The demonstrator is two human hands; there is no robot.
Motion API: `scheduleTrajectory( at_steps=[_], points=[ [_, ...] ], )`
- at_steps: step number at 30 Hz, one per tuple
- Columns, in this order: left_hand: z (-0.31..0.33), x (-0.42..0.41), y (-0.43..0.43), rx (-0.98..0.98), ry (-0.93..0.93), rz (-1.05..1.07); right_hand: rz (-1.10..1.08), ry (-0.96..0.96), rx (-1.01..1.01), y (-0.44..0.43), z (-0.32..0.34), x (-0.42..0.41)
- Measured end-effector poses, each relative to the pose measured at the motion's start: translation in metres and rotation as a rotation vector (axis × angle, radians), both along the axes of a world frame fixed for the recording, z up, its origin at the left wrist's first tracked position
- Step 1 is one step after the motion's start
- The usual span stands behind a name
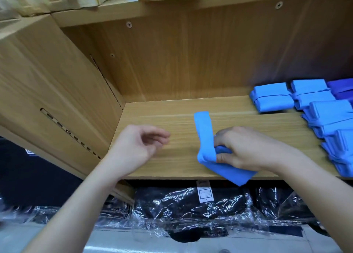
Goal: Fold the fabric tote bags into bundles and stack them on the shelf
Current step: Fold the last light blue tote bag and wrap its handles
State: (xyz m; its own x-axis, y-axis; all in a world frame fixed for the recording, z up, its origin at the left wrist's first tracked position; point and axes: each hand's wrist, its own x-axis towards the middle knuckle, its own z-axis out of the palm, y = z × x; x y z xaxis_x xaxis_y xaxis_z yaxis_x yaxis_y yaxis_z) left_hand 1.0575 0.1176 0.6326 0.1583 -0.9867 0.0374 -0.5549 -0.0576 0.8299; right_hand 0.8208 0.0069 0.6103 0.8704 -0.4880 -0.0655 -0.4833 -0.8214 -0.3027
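Note:
A light blue fabric tote bag (219, 166), folded into a thick wad, lies at the front edge of the wooden shelf (172, 122). My right hand (246, 149) presses down and grips it. The bag's strap (204, 126) stands up in a loop just left of that hand. My left hand (139, 143) hovers over the shelf to the left, fingers loosely curled and apart, holding nothing. Several finished blue bundles (273, 98) tied with their straps are stacked along the shelf's right side.
The shelf has a wooden back wall and a left side panel (57, 92) with a slotted rail. A darker blue bundle (342, 88) sits at the far right. Below the shelf lie black items in clear plastic wrap (191, 205).

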Motion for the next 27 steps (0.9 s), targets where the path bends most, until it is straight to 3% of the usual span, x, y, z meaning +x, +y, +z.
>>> scheduleTrajectory(
  at_steps=[1,4,6,7,8,11,14,16,19,22,25,27],
  points=[
    [0.006,0.003,0.004,-0.156,-0.229,-0.025,0.009,0.012,0.043,-0.001,0.006,-0.001],
    [0.02,-0.02,0.01,-0.451,-0.989,-0.416,0.051,0.128,0.069,0.001,0.02,0.002],
    [0.02,-0.04,0.002,-0.479,-1.269,-0.571,0.082,0.161,0.022,0.002,0.024,0.005],
    [0.016,-0.044,-0.006,-0.486,-1.284,-0.625,0.091,0.196,0.013,0.001,0.025,0.005],
    [0.014,-0.043,-0.013,-0.45,-1.218,-0.679,0.098,0.236,0.019,-0.001,0.025,0.005],
    [0.018,-0.029,-0.025,-0.119,-0.675,-0.661,0.074,0.237,0.212,-0.01,0.02,-0.006],
    [0.017,-0.016,-0.024,0.263,0.185,-0.493,0.021,-0.094,0.69,-0.012,0.015,-0.018],
    [0.011,-0.011,-0.022,0.232,0.653,-0.408,0.008,-0.239,0.814,-0.009,0.008,-0.021],
    [-0.005,-0.009,-0.022,0.205,1.083,-0.478,-0.012,-0.317,0.775,-0.002,0.001,-0.022],
    [-0.017,-0.01,-0.021,0.222,1.21,-0.614,-0.031,-0.222,0.513,0.007,0.004,-0.021],
    [-0.017,-0.018,-0.022,0.148,1.137,-0.353,0.012,-0.132,0.191,0.02,0.011,-0.015],
    [-0.018,-0.025,-0.023,0.102,1.16,-0.339,0.027,-0.093,0.095,0.024,0.013,-0.01]
  ],
)
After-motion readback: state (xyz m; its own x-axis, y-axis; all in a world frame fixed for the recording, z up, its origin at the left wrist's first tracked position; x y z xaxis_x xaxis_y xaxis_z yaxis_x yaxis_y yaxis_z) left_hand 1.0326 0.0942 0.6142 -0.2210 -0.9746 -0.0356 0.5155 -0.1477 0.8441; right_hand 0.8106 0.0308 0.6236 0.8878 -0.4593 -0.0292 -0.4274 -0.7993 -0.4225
